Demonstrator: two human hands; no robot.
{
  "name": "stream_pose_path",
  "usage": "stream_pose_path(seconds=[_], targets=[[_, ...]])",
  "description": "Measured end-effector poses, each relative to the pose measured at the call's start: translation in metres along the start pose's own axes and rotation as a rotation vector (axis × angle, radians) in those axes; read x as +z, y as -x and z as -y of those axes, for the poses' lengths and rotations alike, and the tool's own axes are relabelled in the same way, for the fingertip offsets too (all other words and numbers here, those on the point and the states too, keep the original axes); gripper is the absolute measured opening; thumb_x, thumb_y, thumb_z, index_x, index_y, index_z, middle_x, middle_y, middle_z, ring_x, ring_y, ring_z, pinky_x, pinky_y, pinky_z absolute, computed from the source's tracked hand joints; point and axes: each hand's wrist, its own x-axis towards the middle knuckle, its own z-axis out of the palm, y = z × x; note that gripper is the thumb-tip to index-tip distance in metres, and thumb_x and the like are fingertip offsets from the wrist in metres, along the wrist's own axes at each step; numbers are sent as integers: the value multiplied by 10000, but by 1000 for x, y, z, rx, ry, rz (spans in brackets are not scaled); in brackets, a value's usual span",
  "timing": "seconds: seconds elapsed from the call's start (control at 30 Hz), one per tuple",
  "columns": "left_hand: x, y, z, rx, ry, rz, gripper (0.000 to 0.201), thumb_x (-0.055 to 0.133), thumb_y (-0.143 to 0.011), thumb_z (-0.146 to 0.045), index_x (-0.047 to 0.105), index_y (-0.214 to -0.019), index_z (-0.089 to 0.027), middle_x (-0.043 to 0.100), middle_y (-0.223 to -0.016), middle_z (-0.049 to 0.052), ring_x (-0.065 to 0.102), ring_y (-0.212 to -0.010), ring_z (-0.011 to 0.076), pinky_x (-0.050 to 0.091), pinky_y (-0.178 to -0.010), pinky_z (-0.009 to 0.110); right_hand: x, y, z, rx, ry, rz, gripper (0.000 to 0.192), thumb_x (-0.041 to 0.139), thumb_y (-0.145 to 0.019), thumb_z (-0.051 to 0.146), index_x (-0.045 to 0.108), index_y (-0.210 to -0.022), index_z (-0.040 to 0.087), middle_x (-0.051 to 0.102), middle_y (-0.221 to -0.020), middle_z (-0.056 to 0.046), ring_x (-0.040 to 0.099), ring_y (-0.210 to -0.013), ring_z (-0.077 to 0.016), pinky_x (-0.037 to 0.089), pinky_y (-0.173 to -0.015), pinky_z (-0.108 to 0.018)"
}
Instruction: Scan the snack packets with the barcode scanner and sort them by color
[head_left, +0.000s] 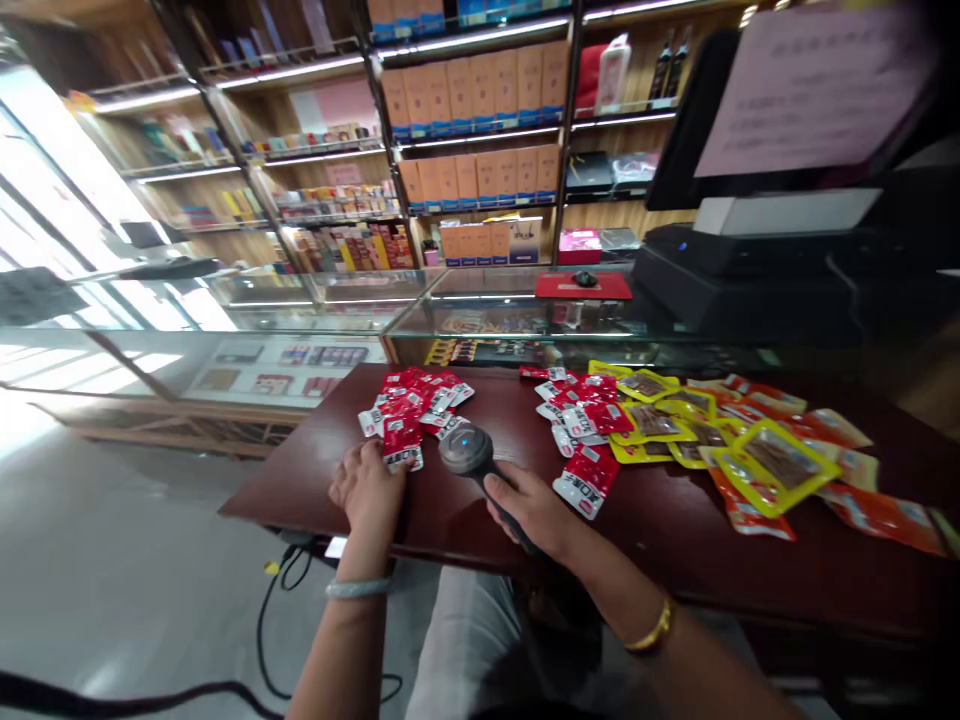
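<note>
**Scanner in your right hand, red packet under your left**

Your right hand (534, 510) is wrapped shut around the handle of the grey barcode scanner (466, 450), whose head shows a blue light and points toward 12 o'clock. Your left hand (367, 487) rests on the dark wooden table (675, 540), fingers curled loosely and touching a red packet (403, 442) at its 1 o'clock; you cannot tell whether it actually pinches it. That packet lies at the near edge of a red pile (416, 398). At 3 o'clock from the scanner lies another red packet (589, 478), and beyond it yellow packets (772, 462) and orange packets (881, 515) spread across the table. A glass counter (480, 300) runs behind.
</note>
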Motion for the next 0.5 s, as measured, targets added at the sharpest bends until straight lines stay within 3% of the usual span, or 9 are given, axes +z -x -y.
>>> stream_pose_path(seconds=[0.1,0.23,0.33,0.5], targets=[[2,21,-34,167,42,-63,569,583,-865,-525,527,-1332,-206,474,-1460,144,373,-1352,354,308,-1094,486,-20,21,2,-15,1,-80,448,545,-895,665,501,-865,220,506,-592,76,418,-412,-69,334,-392,-188],[-1,65,-99,494,153,154,354,590,-887,-451,652,-1161,-236,637,-1229,100,510,-1171,301,368,-1005,420,-50,62,4,-12,-58,-204,445,568,-891,657,507,-891,216,463,-577,86,382,-433,-63,304,-405,-175],[-2,99,-147,638,173,292,361,637,-855,-496,673,-1098,-231,657,-1142,115,532,-1117,309,387,-933,414,-72,94,5,19,-63,-332,453,594,-878,652,541,-919,205,475,-599,73,378,-452,-60,303,-420,-175],[6,131,-192,772,145,355,483,628,-831,-606,637,-1033,-167,643,-1111,158,537,-1116,337,388,-928,428,-99,133,3,61,-89,-542,539,660,-800,693,583,-1030,212,498,-613,53,410,-463,-76,301,-418,-183]])
